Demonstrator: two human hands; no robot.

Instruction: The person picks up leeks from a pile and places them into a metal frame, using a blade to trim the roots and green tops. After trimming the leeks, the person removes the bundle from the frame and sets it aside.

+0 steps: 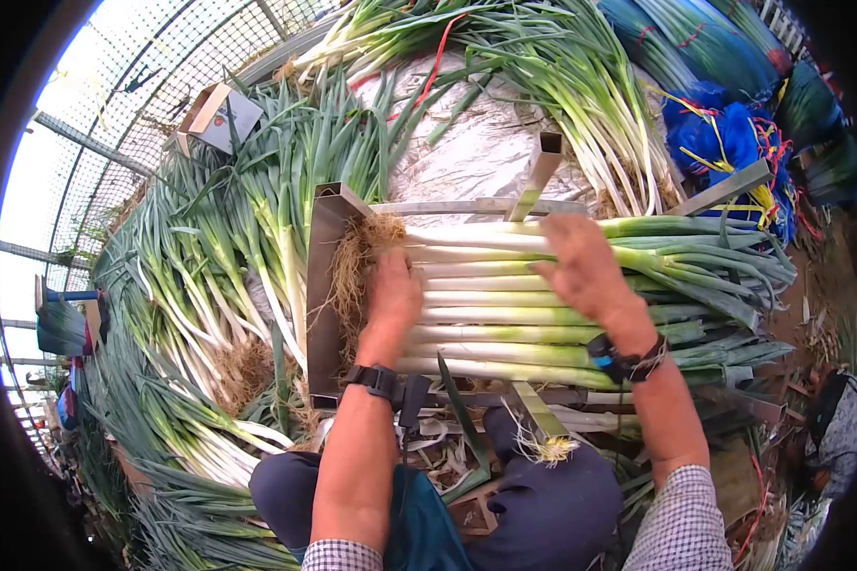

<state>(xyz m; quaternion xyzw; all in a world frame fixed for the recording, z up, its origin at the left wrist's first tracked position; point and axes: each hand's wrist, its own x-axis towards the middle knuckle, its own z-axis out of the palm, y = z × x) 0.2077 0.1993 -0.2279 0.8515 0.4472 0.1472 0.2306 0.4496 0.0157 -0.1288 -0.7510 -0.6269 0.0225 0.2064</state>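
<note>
A row of large green onions [505,312] lies side by side in a metal frame [326,285], white stems to the left and green leaves to the right. My left hand [394,290] rests on the stems at the root end, beside the shaggy roots [352,262]; its fingers lie against the stalks and are partly hidden. Over the upper stalks, where white turns to green, is my right hand [586,266], its thumb apart from bent fingers. It touches the topmost stalks. Neither hand appears wrapped round a stalk.
Loose green onions [229,238] are heaped at the left, with more [590,105] behind the frame. A small carton [221,116] sits on the left heap. Blue netting with coloured ties [709,128] and wrapped bundles [690,43] lie at the upper right. Metal posts [540,171] rise from the frame.
</note>
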